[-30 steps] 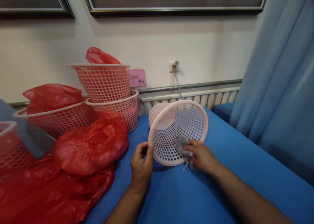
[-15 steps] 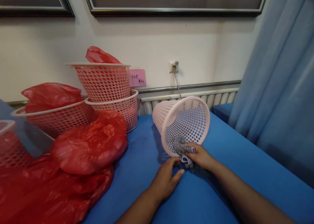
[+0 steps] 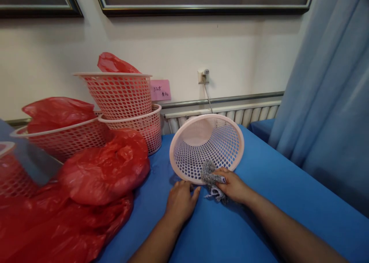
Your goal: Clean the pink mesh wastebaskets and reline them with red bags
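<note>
A pale pink perforated plastic wastebasket [image 3: 206, 119] lies on its side on a blue-covered table [image 3: 221, 232], its wide mouth facing me. My right hand [image 3: 232, 184] grips a crumpled grey cloth [image 3: 208, 170] and presses it on the lower rim, part of it inside the mouth. At the lower left of the rim is my left hand [image 3: 180, 201], its fingers curled at the edge and the thumb a little apart. The tips of those fingers are partly hidden.
To the left stand several pink baskets [image 3: 119, 95] with red plastic bags in them. A heap of red plastic bags [image 3: 103, 170] lies before them. Behind are a radiator [image 3: 259, 110], a pipe and a plugged socket [image 3: 203, 77]. A blue curtain [image 3: 319, 101] hangs at right.
The basket has turned so that its mouth faces me more squarely. My left hand has shifted left along with the rim. My right hand and the cloth have moved slightly left.
</note>
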The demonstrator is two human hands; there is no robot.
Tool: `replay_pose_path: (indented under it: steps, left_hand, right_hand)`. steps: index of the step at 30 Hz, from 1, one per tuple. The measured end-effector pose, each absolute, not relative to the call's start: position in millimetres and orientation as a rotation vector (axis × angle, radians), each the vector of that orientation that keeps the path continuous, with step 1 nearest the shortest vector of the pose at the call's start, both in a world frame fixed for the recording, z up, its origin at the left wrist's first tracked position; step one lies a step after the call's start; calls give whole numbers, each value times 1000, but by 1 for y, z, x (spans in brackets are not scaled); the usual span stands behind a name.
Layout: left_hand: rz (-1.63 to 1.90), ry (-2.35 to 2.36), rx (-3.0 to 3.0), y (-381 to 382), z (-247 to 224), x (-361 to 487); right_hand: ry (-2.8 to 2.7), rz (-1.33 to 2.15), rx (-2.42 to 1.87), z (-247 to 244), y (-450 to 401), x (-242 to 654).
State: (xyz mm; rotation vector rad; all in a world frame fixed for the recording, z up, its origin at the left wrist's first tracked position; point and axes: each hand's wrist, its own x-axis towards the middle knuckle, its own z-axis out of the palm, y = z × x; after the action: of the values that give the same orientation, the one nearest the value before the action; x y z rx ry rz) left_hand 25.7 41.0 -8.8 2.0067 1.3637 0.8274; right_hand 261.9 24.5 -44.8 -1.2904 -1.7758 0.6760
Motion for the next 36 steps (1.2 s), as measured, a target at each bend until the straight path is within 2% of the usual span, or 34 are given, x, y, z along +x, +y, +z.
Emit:
replay_pose_path:
  steps: [10, 15, 18, 21, 25, 28, 30, 34, 36]
  left_hand:
    - [1180, 1160, 1497, 55, -25, 43]
    - [1387, 1163, 1466, 55, 0, 28]
    - [1424, 1128, 1518, 47, 10, 25]
    - [1400, 1066, 1559, 40, 11, 29]
    - [1376, 1016, 1610, 36, 6, 34]
    - [1359, 1010, 1648, 36, 2, 33]
    - [1364, 1020, 1665, 37, 3, 30]
    - [1460, 1084, 1647, 41, 11, 21]
    - [1502, 1108, 1625, 44, 15, 17]
  right_hand:
    - [-1940, 490, -1456, -29, 10, 252]
    - [-1838, 10, -1981, -13, 15, 286]
    - [-1657, -188, -2124, -9, 21, 309]
    - [-1706, -67, -2063, -17, 22, 305]
    - [-1880, 517, -1468, -35, 17, 265]
    - [-1820, 742, -1135, -42, 15, 246]
    - [-1826, 675, -1204, -40, 17, 250]
    - [-1751, 216, -1694, -30, 23, 289]
    - [-1656, 122, -1791, -27, 26, 306]
